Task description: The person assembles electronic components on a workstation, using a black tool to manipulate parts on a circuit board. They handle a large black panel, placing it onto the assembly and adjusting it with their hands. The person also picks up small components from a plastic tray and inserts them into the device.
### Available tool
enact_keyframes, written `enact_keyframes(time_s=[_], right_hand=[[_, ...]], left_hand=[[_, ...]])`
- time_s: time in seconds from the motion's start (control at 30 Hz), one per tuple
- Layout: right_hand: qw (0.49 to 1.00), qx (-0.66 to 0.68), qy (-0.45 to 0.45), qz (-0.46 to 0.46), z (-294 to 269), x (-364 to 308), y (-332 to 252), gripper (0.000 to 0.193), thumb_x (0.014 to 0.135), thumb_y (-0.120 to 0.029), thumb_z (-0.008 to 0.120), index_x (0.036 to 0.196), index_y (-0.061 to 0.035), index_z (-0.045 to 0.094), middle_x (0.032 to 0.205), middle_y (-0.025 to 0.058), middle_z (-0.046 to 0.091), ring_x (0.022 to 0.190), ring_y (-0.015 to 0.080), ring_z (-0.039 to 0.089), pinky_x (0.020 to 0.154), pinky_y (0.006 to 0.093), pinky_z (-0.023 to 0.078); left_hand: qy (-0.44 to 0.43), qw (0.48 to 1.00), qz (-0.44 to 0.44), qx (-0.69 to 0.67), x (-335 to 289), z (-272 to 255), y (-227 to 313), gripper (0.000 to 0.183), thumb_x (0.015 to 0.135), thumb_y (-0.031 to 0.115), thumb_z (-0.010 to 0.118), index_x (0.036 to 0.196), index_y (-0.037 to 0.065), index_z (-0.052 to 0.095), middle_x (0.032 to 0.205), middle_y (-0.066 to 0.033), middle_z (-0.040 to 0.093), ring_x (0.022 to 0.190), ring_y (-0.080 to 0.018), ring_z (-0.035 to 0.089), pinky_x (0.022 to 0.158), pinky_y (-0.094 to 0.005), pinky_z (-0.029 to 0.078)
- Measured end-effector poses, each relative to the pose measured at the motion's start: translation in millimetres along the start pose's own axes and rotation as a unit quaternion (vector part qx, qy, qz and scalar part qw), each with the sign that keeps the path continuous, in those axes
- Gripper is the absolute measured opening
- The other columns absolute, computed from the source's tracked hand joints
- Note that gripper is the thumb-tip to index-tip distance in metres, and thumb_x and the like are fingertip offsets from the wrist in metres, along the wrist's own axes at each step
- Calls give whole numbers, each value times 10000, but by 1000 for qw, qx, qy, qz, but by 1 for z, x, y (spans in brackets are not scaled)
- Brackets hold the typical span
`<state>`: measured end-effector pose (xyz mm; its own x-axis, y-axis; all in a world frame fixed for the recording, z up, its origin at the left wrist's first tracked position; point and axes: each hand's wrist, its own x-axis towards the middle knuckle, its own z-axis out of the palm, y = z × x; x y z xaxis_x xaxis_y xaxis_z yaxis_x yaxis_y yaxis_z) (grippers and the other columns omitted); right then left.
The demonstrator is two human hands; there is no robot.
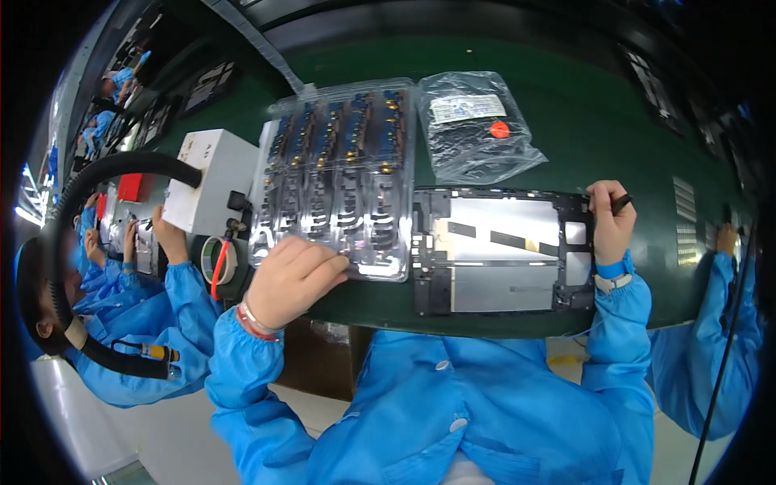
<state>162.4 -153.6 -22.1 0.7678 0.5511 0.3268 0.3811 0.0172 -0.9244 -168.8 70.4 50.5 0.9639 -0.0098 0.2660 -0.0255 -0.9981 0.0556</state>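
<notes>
Tray [410, 162] at eleven o'clock: my left hand [295, 279] curls over its edge, grip unclear; my right hand [611, 226] grips a dark stick [622, 203] beside the one-o'clock device [501, 284], best kept flat.

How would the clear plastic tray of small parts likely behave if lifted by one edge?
The clear plastic tray looks thin-walled and broad, so it would probably flex rather than stay rigid. The rows of small parts could shift if it tilts. Its glossy surface suggests it might feel slippery to the left hand at its near edge.
</notes>
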Motion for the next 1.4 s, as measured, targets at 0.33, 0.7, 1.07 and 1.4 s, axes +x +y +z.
enact_keyframes(time_s=[0.33, 0.7, 1.07, 1.4], right_hand=[[1000, 13, 4, -5, 2, -1, 0, 131, 864, -106, 512, 794, -11, 569, 699, -9, 543, 595, 34, 452, 541, 178, 368], [1000, 10, 4, -6, 2, 2, 0, 133, 849, -115, 527, 801, -3, 580, 696, -5, 561, 618, 35, 470, 551, 184, 386], [999, 8, -9, -34, -5, -2, 9, 145, 882, -111, 479, 781, -16, 522, 704, -3, 500, 592, 41, 430, 534, 187, 353], [998, 17, -8, -57, -3, 4, 16, 141, 880, -118, 488, 780, -29, 532, 695, -10, 484, 585, 44, 404, 531, 193, 334]], left_hand=[[81, 954, 196, 211, 16, -7, -15, 223, 636, 104, 649, 851, 157, 623, 1024, -20, 520, 805, -170, 533, 671, -299, 451], [171, 969, -124, 129, 21, -29, -14, 407, 712, -102, 530, 1108, -6, 523, 1048, -158, 577, 911, -334, 572, 781, -359, 467], [475, 814, -265, -204, -7, -100, -18, 245, 901, 82, 445, 1129, 2, 483, 1114, -150, 555, 1008, -231, 559, 810, -280, 461], [543, 707, -183, -414, -40, -111, 15, 313, 922, 134, 400, 1220, 38, 415, 1221, -171, 467, 1086, -261, 503, 843, -342, 469]])
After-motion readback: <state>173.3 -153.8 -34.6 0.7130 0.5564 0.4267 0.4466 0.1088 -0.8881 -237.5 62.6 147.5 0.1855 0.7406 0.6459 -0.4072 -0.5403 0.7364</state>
